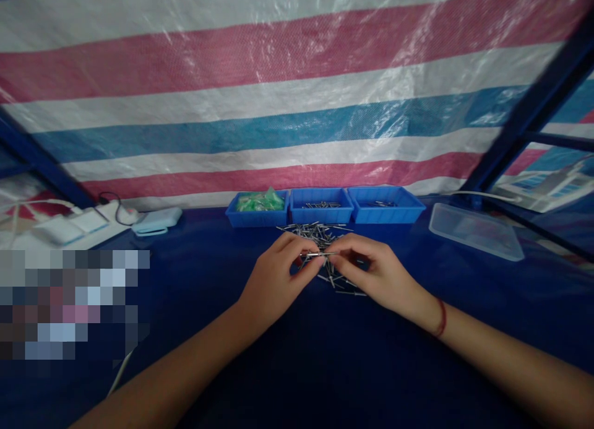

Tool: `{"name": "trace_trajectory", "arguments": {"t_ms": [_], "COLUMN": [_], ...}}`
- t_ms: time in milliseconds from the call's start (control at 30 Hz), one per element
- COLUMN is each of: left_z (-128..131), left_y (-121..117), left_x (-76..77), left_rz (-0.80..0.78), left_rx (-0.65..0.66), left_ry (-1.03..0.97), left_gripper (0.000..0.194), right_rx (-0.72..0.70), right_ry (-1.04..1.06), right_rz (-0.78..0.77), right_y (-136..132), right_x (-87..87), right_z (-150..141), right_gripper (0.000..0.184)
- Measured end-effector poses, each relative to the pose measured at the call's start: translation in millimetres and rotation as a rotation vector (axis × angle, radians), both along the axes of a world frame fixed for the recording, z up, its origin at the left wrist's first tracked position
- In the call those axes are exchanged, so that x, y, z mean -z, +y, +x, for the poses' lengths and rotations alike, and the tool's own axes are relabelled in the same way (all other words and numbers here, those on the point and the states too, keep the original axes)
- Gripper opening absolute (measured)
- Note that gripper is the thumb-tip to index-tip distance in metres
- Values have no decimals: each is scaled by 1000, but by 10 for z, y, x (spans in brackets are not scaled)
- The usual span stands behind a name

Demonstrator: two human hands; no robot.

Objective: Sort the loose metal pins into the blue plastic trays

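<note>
A thin metal blind rivet [312,254] is held level between my two hands, above a loose pile of similar rivets [315,233] on the dark blue table. Thumb and fingertips of my left hand [273,274] pinch its left part. My right hand [383,271], with a red cord at the wrist, closes its thumb and forefinger on the thin right end. The fingertips hide part of the rivet. More rivets lie scattered below and between the hands.
Behind the pile stand three blue bins: the left bin [257,218] with green plastic bags, the middle bin [321,215] and right bin [388,215] with metal pieces. A clear plastic lid [476,231] lies right; a light-blue case [158,220] and power strip [109,218] left.
</note>
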State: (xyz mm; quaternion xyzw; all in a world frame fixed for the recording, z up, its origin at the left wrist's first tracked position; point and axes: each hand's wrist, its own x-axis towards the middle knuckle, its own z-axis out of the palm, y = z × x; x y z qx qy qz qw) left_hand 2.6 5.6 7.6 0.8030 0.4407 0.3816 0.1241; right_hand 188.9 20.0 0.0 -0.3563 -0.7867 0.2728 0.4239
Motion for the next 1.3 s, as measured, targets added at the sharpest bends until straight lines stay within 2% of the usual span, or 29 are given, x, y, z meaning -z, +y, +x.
{"name": "trace_trajectory", "arguments": {"t_ms": [133,200,300,400,467,600,767,933,1100,1200,1300], "left_z": [-1,-1,1,10,22,50,58,66,96,89,57], "left_y": [-28,-30,-15,-4,-9,-30,-24,-34,-59,-32,12], "left_x": [-4,9,35,51,60,87,126,139,136,143,141], "left_rz": [43,13,-56,-62,-44,-50,-63,-42,24,55,-20], "left_rx": [14,3,9,126,211,280,312,330,288,192,74], "left_ry": [13,9,26,123,208,360,419,420,464,427,273], "left_gripper": [7,15,28,15,14,19,21,15,13,14,15], "right_rx": [-61,-52,167,499,650,728,749,747,680,488,150], "right_ry": [-33,-18,55,143,178,228,353,467,494,323,77], "right_rz": [15,-11,-57,-85,-141,-227,-286,-353,-376,-318,-197], "right_y": [-10,21,170,411,569,758,807,805,701,527,294], "right_x": [2,5,8,10,27,121,174,91,59,20,-45], "right_z": [-27,-23,73,283,433,595,586,629,559,391,204], "right_gripper": [16,18,23,27,28,40,42,45,36,32,27]}}
